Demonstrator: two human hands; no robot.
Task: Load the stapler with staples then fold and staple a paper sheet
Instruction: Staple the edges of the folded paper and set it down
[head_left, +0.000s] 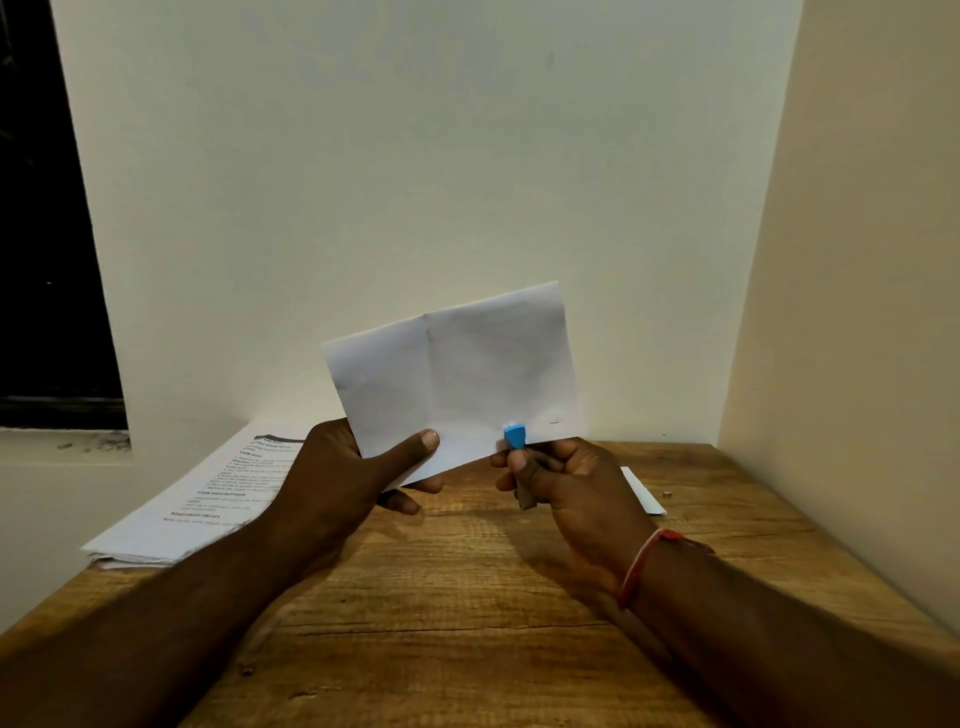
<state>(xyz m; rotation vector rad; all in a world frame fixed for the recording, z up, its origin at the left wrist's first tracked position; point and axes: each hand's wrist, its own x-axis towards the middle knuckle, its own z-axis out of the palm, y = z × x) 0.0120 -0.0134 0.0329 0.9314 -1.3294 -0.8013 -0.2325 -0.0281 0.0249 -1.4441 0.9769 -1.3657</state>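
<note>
- While the left hand (332, 478) pinches the folded paper (457, 374) at its lower left corner, thumb flat on the near face and fingers curled behind, the head view shows the sheet held upright in the air above the wooden table (467, 597), a little tilted
- Same view: the right hand (576, 483) is clenched round the stapler (515, 435), whose blue nose sits over the paper's lower edge, right of the middle crease; most of its body is hidden in the fist
- Just right of the nose a short dark line (554, 422) shows on the sheet; it may be a staple already in, but it is too small to tell
- By my judgement the step in hand is stapling: the fold is made and the stapler is on the paper
- To do it well, push the edge fully into the stapler's mouth so both layers are caught, keep the left pinch firm so they cannot slide, and squeeze once, hard and straight
- Unsupported in the air, the sheet could buckle under the squeeze; bringing the hands closer would stiffen it
- A stack of printed sheets (208, 504) lies on the table at the left
</note>
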